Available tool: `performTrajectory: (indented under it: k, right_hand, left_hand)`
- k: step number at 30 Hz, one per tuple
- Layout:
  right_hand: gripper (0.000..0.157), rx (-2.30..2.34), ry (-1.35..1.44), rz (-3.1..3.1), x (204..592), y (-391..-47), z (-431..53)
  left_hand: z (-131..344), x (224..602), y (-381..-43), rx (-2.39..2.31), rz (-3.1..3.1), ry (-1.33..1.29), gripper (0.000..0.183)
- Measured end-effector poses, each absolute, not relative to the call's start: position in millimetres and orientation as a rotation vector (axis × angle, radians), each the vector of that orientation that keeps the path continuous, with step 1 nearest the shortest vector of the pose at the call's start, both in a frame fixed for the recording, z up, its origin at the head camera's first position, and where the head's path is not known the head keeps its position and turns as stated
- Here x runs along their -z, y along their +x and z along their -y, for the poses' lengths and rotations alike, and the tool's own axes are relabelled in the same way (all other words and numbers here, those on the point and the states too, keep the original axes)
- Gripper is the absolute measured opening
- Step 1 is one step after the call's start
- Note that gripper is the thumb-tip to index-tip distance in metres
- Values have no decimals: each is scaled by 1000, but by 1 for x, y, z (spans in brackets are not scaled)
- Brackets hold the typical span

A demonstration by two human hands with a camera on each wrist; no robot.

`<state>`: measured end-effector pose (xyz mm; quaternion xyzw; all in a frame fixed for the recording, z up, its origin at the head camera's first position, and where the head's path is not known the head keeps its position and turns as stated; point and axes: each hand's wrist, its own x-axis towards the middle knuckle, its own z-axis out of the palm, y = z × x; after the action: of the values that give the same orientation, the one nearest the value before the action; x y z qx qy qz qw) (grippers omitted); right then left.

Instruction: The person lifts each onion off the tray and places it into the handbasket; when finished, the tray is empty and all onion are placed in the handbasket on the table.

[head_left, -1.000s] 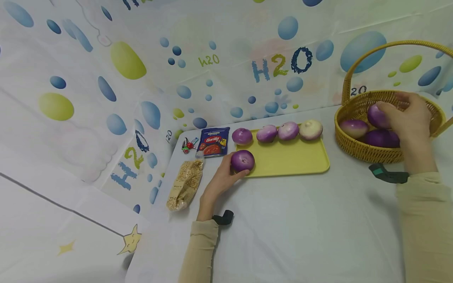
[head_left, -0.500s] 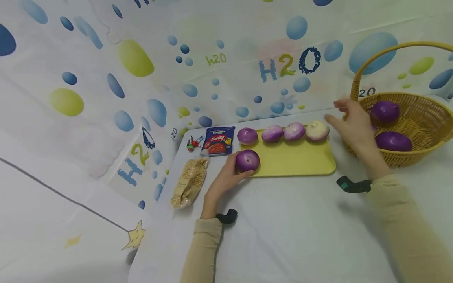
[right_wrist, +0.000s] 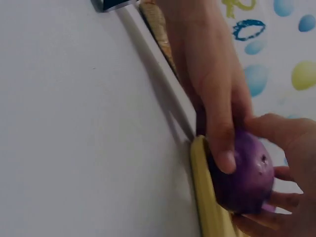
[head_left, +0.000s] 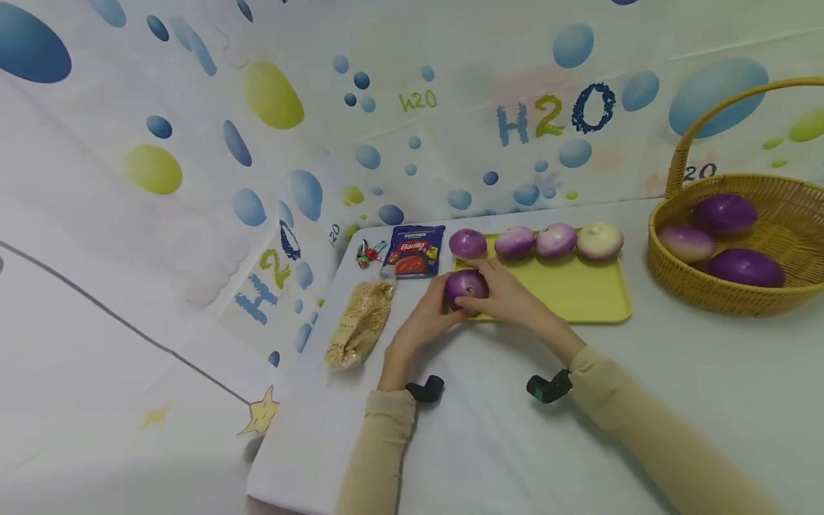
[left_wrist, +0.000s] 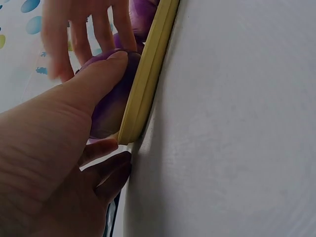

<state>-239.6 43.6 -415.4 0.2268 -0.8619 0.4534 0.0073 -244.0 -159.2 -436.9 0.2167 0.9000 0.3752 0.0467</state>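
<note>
A round purple onion (head_left: pixel 467 287) sits at the front left corner of the yellow tray (head_left: pixel 579 295). My left hand (head_left: pixel 426 315) grips its left side, the thumb lying over it in the left wrist view. From the other side my right hand (head_left: pixel 510 295) curls round the same onion, thumb in front and fingers behind. Along the tray's back edge stands a row of several onions: a purple onion (head_left: pixel 468 244) at the left end, a pale onion (head_left: pixel 601 240) at the right end.
Right of the tray is a wicker basket (head_left: pixel 692 286) with a tall handle, holding three purple onions (head_left: pixel 747 267). To the left lie a blue Barilla pouch (head_left: pixel 412 252), a bag of beans or grains (head_left: pixel 360 322) and small wrapped bits (head_left: pixel 370 253).
My right hand has let go of an onion in the basket and moved left to the front onion. The left hand has stayed on that onion. The head view has shifted rightward.
</note>
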Motion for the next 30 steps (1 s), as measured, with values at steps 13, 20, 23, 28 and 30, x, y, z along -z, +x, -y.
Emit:
performTrajectory:
  k: [13, 20, 23, 28, 30]
  right_hand:
    - [71, -1363, 560, 2646, 421, -244, -40]
    - [82, -1415, 326, 2586, 381, -255, -92]
    - [87, -1459, 158, 2546, 361, -255, -131]
    - [88, -1532, -161, 2488, 338, -248, -200]
    - [87, -1545, -273, 2466, 337, -244, -225]
  left_hand:
    - [154, 436, -246, -1092, -2755, 686, 76]
    - [157, 433, -243, -1028, -2786, 590, 87]
    - [156, 434, -244, -1016, -2788, 578, 88]
    - [154, 437, -246, -985, -2796, 563, 88]
    - [154, 438, -247, -974, -2799, 566, 88]
